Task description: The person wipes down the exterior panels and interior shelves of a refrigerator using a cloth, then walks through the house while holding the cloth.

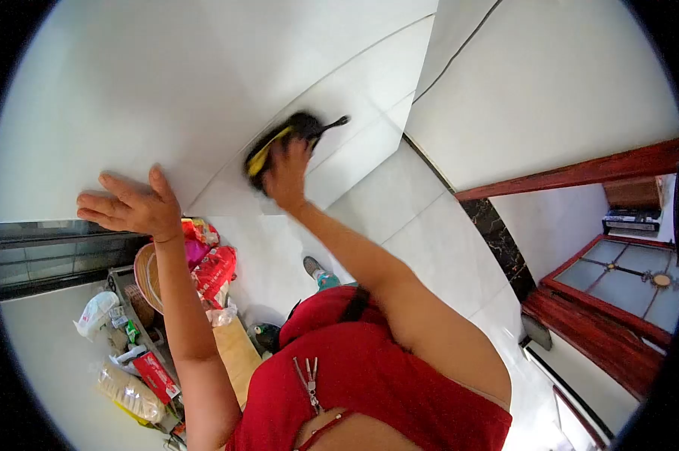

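My right hand [288,177] is closed around a fuzzy black-and-yellow duster [258,159], blurred by motion, whose short black handle sticks out up to the right. The duster lies against a large white panel [166,83], close to a thin curved seam in it. Over at the panel's lower left edge, my left hand [133,207] rests with fingers spread and holds nothing. Part of my right hand's fingers is smeared.
Below my left arm, a shelf [148,331] carries bags, boxes and a red package [157,377]. Red bags [215,270] and a straw hat [147,276] sit beside it. Pale tiles [415,188] cover the floor; a red-framed door [618,274] is at right.
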Tool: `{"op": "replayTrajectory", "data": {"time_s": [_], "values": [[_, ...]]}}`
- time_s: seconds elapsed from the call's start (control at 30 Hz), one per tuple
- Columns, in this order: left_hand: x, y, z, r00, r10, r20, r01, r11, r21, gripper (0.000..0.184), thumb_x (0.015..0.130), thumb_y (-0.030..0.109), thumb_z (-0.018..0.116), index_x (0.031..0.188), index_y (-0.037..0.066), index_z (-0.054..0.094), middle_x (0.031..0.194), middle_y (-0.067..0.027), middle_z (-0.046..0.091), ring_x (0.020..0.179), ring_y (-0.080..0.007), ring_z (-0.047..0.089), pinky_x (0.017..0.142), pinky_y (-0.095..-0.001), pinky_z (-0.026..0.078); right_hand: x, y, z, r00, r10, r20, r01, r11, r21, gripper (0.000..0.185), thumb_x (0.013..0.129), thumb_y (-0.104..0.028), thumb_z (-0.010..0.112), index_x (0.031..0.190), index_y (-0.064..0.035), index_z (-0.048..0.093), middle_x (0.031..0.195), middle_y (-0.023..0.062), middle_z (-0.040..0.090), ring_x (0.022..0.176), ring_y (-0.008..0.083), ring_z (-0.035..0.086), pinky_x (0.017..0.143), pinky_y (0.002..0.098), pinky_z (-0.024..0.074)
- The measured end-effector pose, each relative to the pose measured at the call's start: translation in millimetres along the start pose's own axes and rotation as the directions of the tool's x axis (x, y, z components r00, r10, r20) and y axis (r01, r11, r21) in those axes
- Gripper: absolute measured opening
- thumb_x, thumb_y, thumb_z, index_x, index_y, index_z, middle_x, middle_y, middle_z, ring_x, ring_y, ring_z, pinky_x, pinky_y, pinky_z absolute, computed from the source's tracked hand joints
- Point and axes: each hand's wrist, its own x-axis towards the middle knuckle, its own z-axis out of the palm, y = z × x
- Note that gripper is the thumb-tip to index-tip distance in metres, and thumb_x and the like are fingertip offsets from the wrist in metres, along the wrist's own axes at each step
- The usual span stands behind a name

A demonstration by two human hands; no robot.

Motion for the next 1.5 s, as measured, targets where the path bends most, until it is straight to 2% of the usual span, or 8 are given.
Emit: {"op": "replayTrajectory", "data": {"time_s": [0.1,0.3,0.43,0.8,0.97,1.13,1.3,1.5], "values": [[0.7,-2.0,-1.7,1.0,0.007,0.013,-0.007,1.0,0.003,0.08,0.093,0.063,0.042,0.146,0.002,0.034,0.152,-0.0352,0.015,0.139,-0.0577,0.013,0.107,-0.0676,0.02,86.1,81.3,-30.9,0.829,0.158,-0.536,-0.017,0.966,0.258,0.058,0.095,-0.012,0.046,0.141,0.0154,0.025,0.153,0.0311,0.017,0.143,0.0426,0.016,0.118,0.0447,0.011],[-3.7,-2.1,-1.5,0.997,-0.002,0.077,0.001,1.0,0.004,0.082,0.094,0.062,0.04,0.148,0.001,0.029,0.154,-0.0345,0.007,0.14,-0.057,0.007,0.108,-0.0677,0.015,179.3,182.2,-120.9,0.588,0.805,-0.08,-0.158,0.211,0.965,0.06,0.1,-0.04,0.041,0.151,-0.0136,0.027,0.144,0.0127,0.042,0.123,0.0301,0.047,0.105,0.04,0.0368],[-2.9,-1.7,1.2,0.999,0.002,0.053,-0.003,1.0,0.005,0.082,0.094,0.063,0.039,0.148,0.002,0.029,0.154,-0.0338,0.008,0.14,-0.0565,0.007,0.109,-0.0671,0.015,138.7,159.6,-78.0,0.391,0.914,-0.112,-0.187,0.198,0.962,0.061,0.099,-0.044,0.042,0.152,-0.0173,0.026,0.148,0.0129,0.038,0.127,0.0328,0.046,0.107,0.042,0.0366],[-3.4,-3.1,4.7,1.0,0.029,0.012,-0.029,0.999,0.023,0.083,0.093,0.065,0.04,0.147,0.003,0.032,0.154,-0.0325,0.011,0.141,-0.0554,0.009,0.109,-0.0649,0.018,-75.4,-54.9,36.6,0.013,0.577,0.817,-0.633,-0.628,0.454,0.059,0.099,-0.046,0.037,0.147,-0.012,0.033,0.148,0.0115,0.039,0.131,0.0319,0.041,0.112,0.0437,0.0295],[-3.0,1.0,4.7,1.0,0.009,0.007,-0.009,1.0,0.001,0.082,0.093,0.064,0.042,0.147,0.003,0.032,0.154,-0.0332,0.011,0.14,-0.0557,0.011,0.107,-0.0666,0.019,-23.7,-20.4,4.4,0.119,0.361,0.925,-0.563,-0.743,0.363,0.059,0.099,-0.048,0.036,0.144,-0.0111,0.038,0.145,0.0104,0.042,0.129,0.0311,0.043,0.112,0.0449,0.0295],[-4.3,-3.6,3.4,0.999,0.029,0.02,-0.029,1.0,0.0,0.082,0.093,0.063,0.041,0.147,0.003,0.031,0.153,-0.033,0.013,0.139,-0.0578,0.012,0.105,-0.0687,0.021,95.5,97.2,-64.0,0.375,0.594,0.711,-0.397,-0.591,0.703,0.059,0.098,-0.05,0.035,0.141,-0.0102,0.043,0.143,0.0093,0.046,0.127,0.0303,0.045,0.111,0.046,0.0294],[-2.1,-1.8,4.0,1.0,0.003,0.021,-0.003,1.0,0.005,0.082,0.093,0.064,0.039,0.147,0.003,0.031,0.153,-0.034,0.012,0.139,-0.057,0.012,0.105,-0.0685,0.021,177.2,127.9,-121.4,0.486,0.874,0.001,-0.166,0.091,0.982,0.057,0.099,-0.047,0.039,0.142,-0.0094,0.04,0.142,0.0089,0.045,0.126,0.0283,0.045,0.107,0.0433,0.036],[-5.4,0.4,4.4,1.0,-0.023,0.021,0.023,1.0,-0.001,0.079,0.094,0.064,0.038,0.144,0.002,0.036,0.153,-0.0343,0.014,0.14,-0.0556,0.01,0.107,-0.0659,0.018,118.0,9.5,-71.9,0.752,0.417,-0.51,-0.186,0.877,0.443,0.049,0.104,-0.016,0.032,0.143,0.0125,0.024,0.152,0.0304,0.021,0.137,0.0389,0.03,0.114,0.0473,0.0242]]}}
